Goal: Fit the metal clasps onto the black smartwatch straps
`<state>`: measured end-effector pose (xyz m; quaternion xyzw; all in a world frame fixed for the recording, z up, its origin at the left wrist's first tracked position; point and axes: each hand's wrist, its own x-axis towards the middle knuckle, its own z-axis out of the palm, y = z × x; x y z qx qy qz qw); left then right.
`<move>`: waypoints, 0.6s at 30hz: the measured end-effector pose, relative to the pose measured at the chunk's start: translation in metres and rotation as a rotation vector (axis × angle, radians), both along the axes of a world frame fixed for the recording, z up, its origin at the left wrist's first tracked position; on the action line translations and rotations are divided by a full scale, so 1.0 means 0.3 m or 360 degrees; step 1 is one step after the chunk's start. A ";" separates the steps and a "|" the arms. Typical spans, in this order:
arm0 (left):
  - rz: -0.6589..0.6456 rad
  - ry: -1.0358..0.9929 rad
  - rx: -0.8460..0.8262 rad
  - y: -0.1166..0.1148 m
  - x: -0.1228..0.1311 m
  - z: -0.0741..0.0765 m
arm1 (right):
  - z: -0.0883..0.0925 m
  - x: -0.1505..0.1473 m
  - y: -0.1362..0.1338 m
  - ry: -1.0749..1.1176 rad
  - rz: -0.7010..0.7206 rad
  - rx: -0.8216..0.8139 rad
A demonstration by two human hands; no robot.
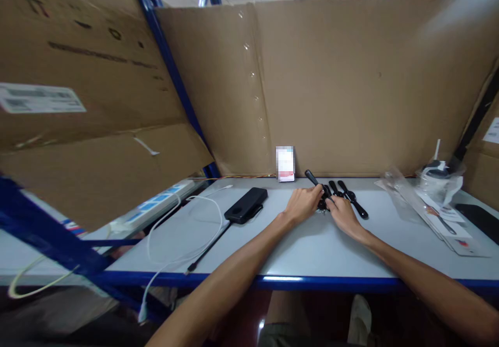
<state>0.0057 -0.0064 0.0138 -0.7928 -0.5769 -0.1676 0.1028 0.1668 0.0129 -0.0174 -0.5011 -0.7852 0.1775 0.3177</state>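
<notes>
Black pieces (351, 196) (tabletop (307, 253) pale grey)

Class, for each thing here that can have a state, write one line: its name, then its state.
Phone, upright, screen lit
Power bank, lying flat
White cable, loosely looped, one end hanging down
Power strip, on or off: cannot tell
Cup, wrapped
Held black piece, tilted
Other black pieces, lying down
Left hand, gripping
Right hand, gripping
</notes>
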 end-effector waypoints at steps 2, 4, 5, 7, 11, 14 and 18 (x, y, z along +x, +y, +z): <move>0.0032 -0.0012 0.0041 0.002 -0.002 0.003 | -0.004 -0.002 0.000 0.0000 0.0021 0.0015; 0.0076 -0.0037 0.0063 0.006 -0.008 0.002 | -0.005 -0.003 0.001 0.0014 0.0050 0.0015; 0.0099 -0.0046 0.0064 0.009 -0.011 -0.001 | -0.005 -0.003 0.001 0.0033 0.0067 0.0004; 0.0120 -0.0040 0.0043 0.012 -0.013 -0.009 | -0.005 -0.003 0.005 0.0086 0.0097 -0.0042; 0.0017 0.0079 -0.0029 0.010 -0.001 -0.021 | -0.008 -0.002 0.016 0.0106 0.0049 -0.0086; -0.0014 0.0121 -0.0029 0.002 0.008 -0.014 | -0.008 -0.003 0.017 0.0026 0.0006 -0.0047; 0.0062 0.0099 0.0027 -0.003 0.003 0.003 | 0.007 -0.005 0.007 -0.0023 0.0074 -0.0054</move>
